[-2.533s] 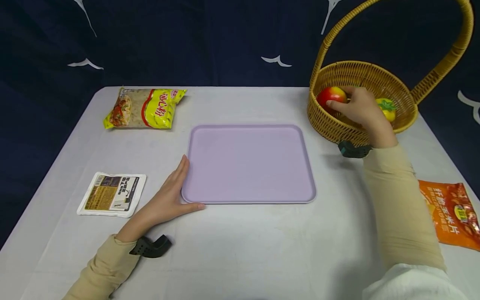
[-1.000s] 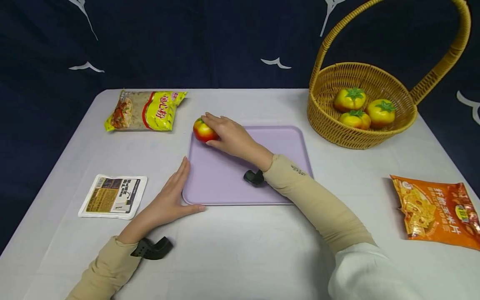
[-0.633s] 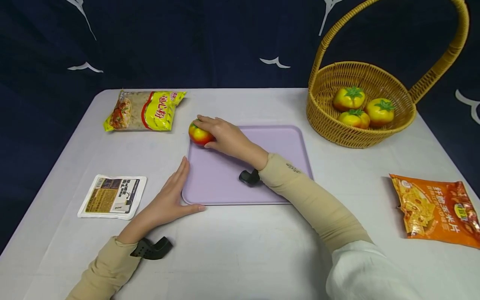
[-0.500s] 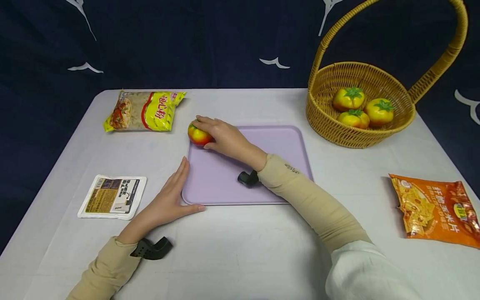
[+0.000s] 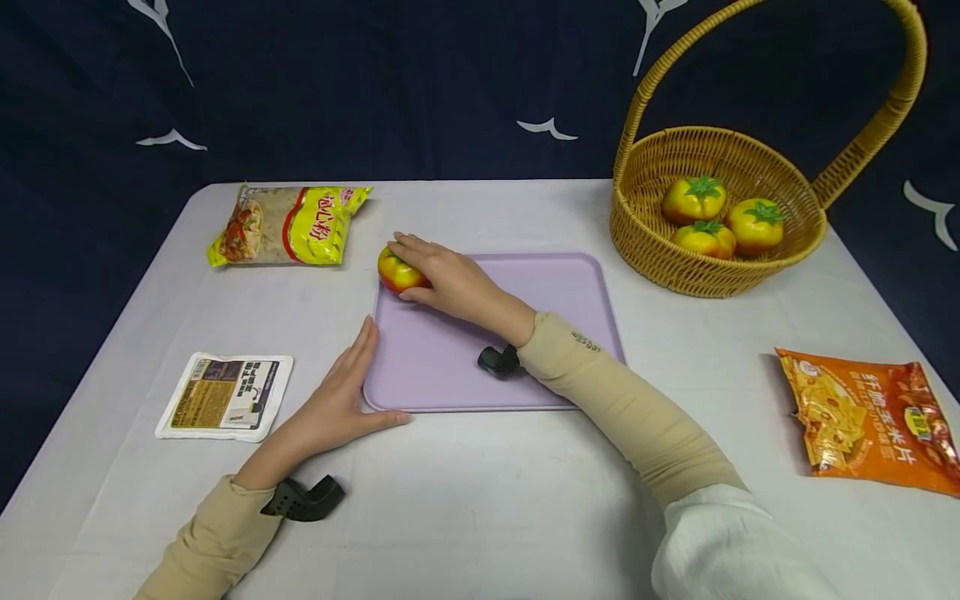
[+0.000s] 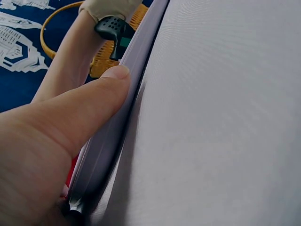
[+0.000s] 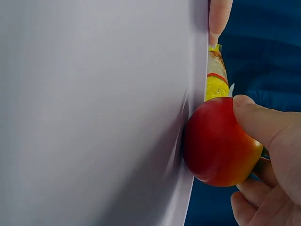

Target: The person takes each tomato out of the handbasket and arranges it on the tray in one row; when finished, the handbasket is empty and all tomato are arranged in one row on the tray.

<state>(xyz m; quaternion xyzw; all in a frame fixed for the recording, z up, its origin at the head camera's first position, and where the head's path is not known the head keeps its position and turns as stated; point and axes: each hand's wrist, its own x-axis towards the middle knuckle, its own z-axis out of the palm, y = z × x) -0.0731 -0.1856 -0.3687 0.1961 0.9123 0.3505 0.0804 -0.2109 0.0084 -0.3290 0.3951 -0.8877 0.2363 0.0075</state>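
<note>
At the far left corner of a lilac tray [image 5: 540, 367], my right hand [image 5: 461, 283] holds a red and yellow tomato [image 5: 396, 271] with a green top. The right wrist view shows thumb and fingers around this tomato [image 7: 218, 146], which is against the tray's rim [image 7: 200, 70]. My left hand [image 5: 337, 396] lies at the near left corner of the tray, fingers straight along the left edge and thumb along the front edge. In the left wrist view, the left thumb [image 6: 101, 96] touches the tray's side wall.
A wicker basket [image 5: 660, 262] with a tall handle stands at the back right, with 3 yellow tomatoes [image 5: 756, 229] inside. A noodle bag [image 5: 288, 225] lies at the back left and a white-edged packet [image 5: 227, 396] at the left. An orange snack bag [image 5: 870, 421] lies at the right.
My right hand has taken the tomato out of the basket and carried it left to the tray's far left corner. Over the last half second it hardly moves. The left hand stays at the tray.
</note>
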